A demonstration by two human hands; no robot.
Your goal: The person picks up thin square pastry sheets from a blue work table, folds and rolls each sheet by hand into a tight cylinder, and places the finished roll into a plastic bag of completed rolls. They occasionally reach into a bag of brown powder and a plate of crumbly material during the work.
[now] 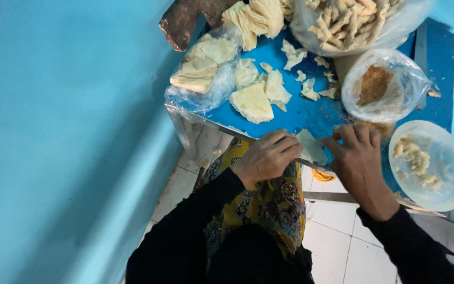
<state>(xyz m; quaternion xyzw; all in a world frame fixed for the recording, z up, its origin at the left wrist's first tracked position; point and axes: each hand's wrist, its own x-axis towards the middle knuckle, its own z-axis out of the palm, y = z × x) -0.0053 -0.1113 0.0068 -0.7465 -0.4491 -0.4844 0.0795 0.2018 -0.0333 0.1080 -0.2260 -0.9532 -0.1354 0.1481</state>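
Head view: nearest to the camera, black sleeves (185,236) and a patterned yellow cloth (269,205) over the lap are seen above a white tiled floor (342,247). At the near edge of the blue table (300,113), a thin pale pastry sheet (311,148) is held between both hands. The left hand (267,156) is curled, its fingers bent together on the left edge of the sheet. The right hand (357,155) is laid flat beside it, fingers slightly apart and pressed on the right edge. Just right, a clear plate (431,164) with crumbly filling is placed. Further away, folded pastry pieces (252,102), a bag of brown crumbs (382,84) and a bag of rolled pastries (348,21) are found.
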